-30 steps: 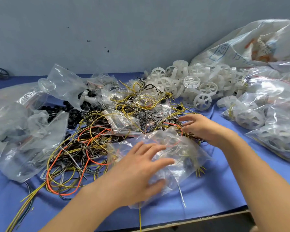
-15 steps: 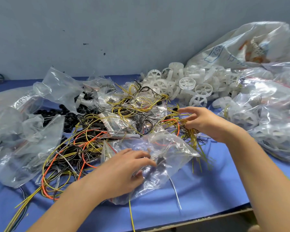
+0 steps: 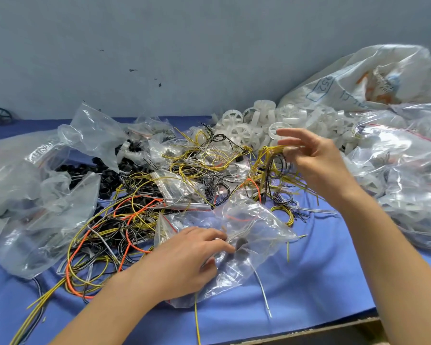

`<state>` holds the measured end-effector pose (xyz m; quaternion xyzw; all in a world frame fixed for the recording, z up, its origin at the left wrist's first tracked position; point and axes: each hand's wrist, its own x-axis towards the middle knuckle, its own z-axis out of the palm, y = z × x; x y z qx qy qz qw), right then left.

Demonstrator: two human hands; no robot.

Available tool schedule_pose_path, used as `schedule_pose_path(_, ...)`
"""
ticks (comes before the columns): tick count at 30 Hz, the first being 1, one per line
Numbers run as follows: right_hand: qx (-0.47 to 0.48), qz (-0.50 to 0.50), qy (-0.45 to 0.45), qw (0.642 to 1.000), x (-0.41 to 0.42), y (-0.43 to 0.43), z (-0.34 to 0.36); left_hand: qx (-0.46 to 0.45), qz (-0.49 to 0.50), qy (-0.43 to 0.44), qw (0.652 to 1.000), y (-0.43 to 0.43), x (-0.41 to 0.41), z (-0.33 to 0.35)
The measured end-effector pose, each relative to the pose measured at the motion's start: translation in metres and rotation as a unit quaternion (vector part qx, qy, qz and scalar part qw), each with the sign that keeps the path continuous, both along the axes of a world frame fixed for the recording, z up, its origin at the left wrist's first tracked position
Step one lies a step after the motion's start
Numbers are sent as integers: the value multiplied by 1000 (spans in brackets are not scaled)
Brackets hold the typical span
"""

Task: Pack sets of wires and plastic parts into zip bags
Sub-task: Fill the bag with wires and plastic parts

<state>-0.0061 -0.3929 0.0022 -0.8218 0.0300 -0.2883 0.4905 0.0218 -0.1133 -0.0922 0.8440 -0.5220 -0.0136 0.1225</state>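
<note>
Lifted off the tangle [image 3: 125, 227] since a second ago, a wire bundle [image 3: 266, 165] hangs pinched at the fingertips [image 3: 289, 151] of the right hand [image 3: 319, 163]. Closer in, the left hand [image 3: 189, 260] has curled its fingers into the zip bag [image 3: 259, 220], bunching it. White plastic wheels [image 3: 234, 131] lie just beyond; bagging the wires looks next.

Soft, even light; faint shadows on the table [image 3: 309, 282]. Glare on the clear bag [image 3: 259, 220] the left hand [image 3: 187, 260] grips. Right hand [image 3: 314, 158], pinched wires [image 3: 266, 155] slightly blurred. Edges bow.

Zip bags [image 3: 256, 227] are glossy clear plastic; the blue table cover [image 3: 309, 290] looks matt, perhaps cloth.
</note>
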Motion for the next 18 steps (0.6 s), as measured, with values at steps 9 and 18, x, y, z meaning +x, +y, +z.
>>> schedule_pose_path(9,-236,-138,291,917,1,-15,-40,4,-5,-6,1000,0,-4,4)
schedule_pose_path(18,-283,-153,375,869,21,-17,-62,12,-4,-3,1000,-2,-4,5)
